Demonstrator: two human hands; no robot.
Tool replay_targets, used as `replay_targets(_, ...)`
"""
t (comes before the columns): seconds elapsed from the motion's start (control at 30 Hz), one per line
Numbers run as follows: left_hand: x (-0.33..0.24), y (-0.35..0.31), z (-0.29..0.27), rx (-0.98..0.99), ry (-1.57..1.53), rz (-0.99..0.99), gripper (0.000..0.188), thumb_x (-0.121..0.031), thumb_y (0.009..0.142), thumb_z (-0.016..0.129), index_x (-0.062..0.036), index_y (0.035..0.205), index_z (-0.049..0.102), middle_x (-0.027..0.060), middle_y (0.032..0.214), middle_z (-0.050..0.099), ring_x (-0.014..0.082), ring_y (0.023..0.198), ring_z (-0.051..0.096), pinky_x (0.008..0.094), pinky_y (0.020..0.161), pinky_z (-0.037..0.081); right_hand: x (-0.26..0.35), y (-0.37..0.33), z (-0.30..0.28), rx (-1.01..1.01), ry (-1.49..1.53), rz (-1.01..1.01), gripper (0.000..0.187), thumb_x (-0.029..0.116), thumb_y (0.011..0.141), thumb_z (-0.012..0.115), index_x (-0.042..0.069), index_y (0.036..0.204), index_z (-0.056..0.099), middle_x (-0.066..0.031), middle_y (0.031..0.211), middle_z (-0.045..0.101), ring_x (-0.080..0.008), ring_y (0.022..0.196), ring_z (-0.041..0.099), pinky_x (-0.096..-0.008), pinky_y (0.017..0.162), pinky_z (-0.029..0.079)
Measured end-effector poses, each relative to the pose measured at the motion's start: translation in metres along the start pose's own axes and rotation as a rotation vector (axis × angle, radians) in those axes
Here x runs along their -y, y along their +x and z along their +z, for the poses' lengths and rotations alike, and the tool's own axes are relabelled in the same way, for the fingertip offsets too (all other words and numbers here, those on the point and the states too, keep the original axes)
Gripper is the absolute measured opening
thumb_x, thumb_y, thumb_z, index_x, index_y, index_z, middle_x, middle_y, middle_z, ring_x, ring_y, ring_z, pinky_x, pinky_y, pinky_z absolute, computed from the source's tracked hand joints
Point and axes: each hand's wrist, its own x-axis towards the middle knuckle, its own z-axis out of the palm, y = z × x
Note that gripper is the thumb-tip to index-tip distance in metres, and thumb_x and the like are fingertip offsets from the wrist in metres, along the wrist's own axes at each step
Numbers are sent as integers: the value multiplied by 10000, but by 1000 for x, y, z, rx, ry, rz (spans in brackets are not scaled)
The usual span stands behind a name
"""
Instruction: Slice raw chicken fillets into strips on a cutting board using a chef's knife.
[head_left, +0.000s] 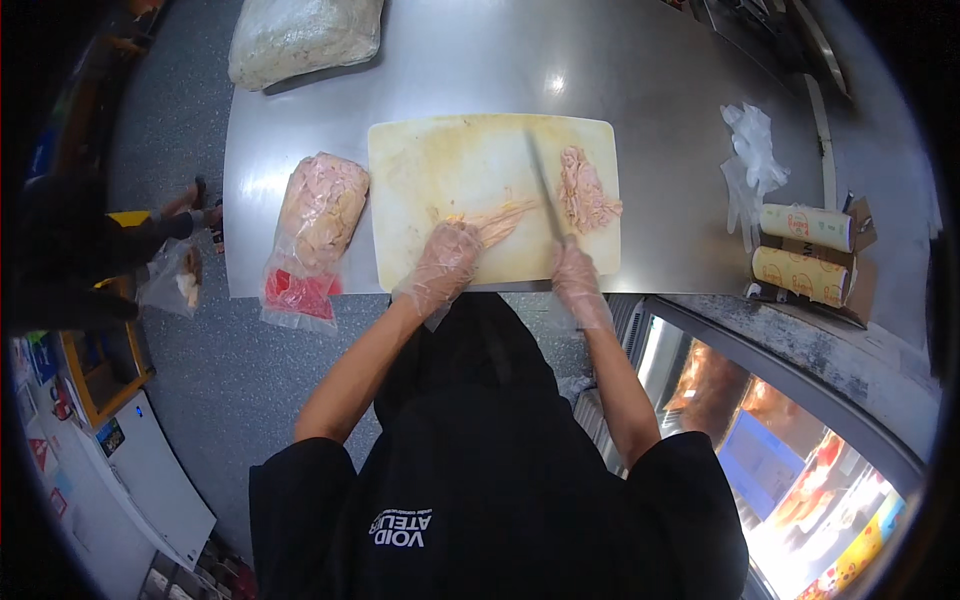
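A pale cutting board (430, 155) lies on the steel table. My left hand (447, 262), in a clear plastic glove, has its fingers closed over strips of pale pink meat (508, 218) at the board's near edge. My gloved right hand (578, 280) is wrapped round the handle of a knife. The knife's blade (543, 180) points away from me across the board, slightly blurred, just right of the strips. To the right of the blade sits a heap of chopped pale pink meat (584, 190). Which animal the meat is from I cannot tell.
A clear bag of pale meat (322, 210), its near end red, lies left of the board. A large wrapped bundle (305, 40) sits far left. On the right are crumpled plastic gloves (755, 150) and yellowish rolls (805, 227). A person (75, 250) stands at the left.
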Motion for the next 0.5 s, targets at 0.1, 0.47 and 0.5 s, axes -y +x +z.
replay_targets(0.1,-9,-1,-9,118,51,-74,88,-76,766,543,-53,850,529,117,850,561,287,823,572,416,755,466,6,-5,-8,-77,140,34,325,313,993,387,21,1101,481,-331,901,628,-487,923,612,-563,817,465)
replay_targets(0.47,-25,3,-31,139,-168,-183,195,-75,794,527,0,956,606,137,944,573,291,952,579,385,822,483,72,88,47,-154,-236,-848,301,262,972,417,-17,1010,524,-312,863,618,-493,827,598,-555,700,458)
replay_targets(0.5,-22,-3,-31,106,-119,-138,245,-58,795,519,15,1016,595,156,977,571,309,962,581,387,822,488,112,98,44,-73,43,-754,297,258,948,434,-16,978,542,-287,869,630,-474,807,609,-543,714,477)
